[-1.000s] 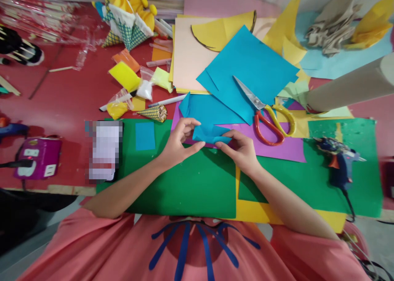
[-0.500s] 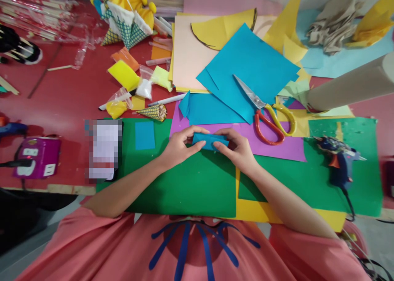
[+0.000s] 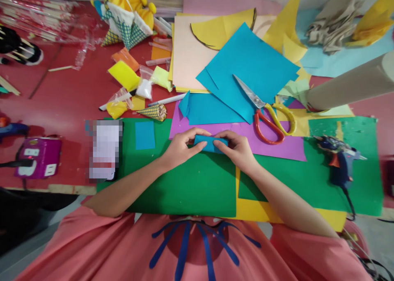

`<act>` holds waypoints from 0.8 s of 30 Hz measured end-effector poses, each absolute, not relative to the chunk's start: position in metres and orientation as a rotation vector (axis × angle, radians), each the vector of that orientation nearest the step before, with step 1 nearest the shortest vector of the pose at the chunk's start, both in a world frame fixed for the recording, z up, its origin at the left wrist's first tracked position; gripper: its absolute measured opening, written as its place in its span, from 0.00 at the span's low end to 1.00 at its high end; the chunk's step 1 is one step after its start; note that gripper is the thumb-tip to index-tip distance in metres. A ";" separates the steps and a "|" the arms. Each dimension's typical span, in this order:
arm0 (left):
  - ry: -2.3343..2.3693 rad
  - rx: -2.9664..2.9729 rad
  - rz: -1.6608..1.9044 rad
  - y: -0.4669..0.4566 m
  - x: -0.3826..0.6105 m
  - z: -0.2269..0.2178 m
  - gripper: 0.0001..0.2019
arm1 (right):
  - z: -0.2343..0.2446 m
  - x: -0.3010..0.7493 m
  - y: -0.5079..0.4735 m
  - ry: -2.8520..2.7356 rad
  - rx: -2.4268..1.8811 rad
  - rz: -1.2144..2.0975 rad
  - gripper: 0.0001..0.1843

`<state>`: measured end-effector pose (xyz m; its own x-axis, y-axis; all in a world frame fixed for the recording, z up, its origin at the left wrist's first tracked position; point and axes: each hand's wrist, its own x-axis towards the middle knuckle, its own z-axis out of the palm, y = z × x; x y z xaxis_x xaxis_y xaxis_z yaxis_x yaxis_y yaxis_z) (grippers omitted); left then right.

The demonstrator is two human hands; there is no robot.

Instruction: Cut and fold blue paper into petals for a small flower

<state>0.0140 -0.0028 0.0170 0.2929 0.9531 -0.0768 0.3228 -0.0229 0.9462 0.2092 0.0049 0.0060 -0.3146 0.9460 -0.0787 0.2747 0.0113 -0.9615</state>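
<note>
A small folded piece of blue paper point(image 3: 209, 142) lies between both hands, just above the green sheet point(image 3: 191, 182) and at the edge of the purple sheet point(image 3: 277, 145). My left hand point(image 3: 181, 146) pinches its left end with thumb and fingers curled. Its right end is pinched by my right hand point(image 3: 237, 147). The paper is folded into a narrow strip-like shape.
Scissors with red and yellow handles point(image 3: 267, 117) rest on large blue sheets point(image 3: 249, 67) behind the hands. A blue glue gun point(image 3: 340, 162) lies at right. A small blue rectangle point(image 3: 145, 135), a patterned cone point(image 3: 154, 112), sachets and a purple device point(image 3: 37, 157) lie at left.
The loosely open blue paper has been folded flatter and narrower between both hands, which have closed in toward each other.
</note>
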 end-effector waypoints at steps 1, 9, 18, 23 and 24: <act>1.214 1.549 0.787 -0.003 0.014 0.017 0.11 | 0.006 0.209 0.005 -1.653 -1.271 1.333 0.08; 1.215 1.532 0.806 -0.003 0.015 0.018 0.08 | 0.007 0.208 0.005 -1.661 -1.260 1.340 0.09; 1.284 1.459 0.907 -0.004 0.013 0.019 0.07 | 0.004 0.211 0.006 -1.395 -1.243 1.556 0.16; 1.280 1.495 0.900 -0.003 0.012 0.015 0.06 | 0.005 0.209 0.005 -1.416 -1.251 1.558 0.15; 1.278 1.511 0.899 -0.003 0.012 0.014 0.06 | 0.005 0.208 0.005 -1.428 -1.254 1.552 0.15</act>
<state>0.0123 -0.0028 0.0144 0.1901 0.9812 -0.0335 0.2999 -0.0256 0.9536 0.2083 0.0049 0.0053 -0.3093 0.9290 -0.2032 0.1254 -0.1720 -0.9771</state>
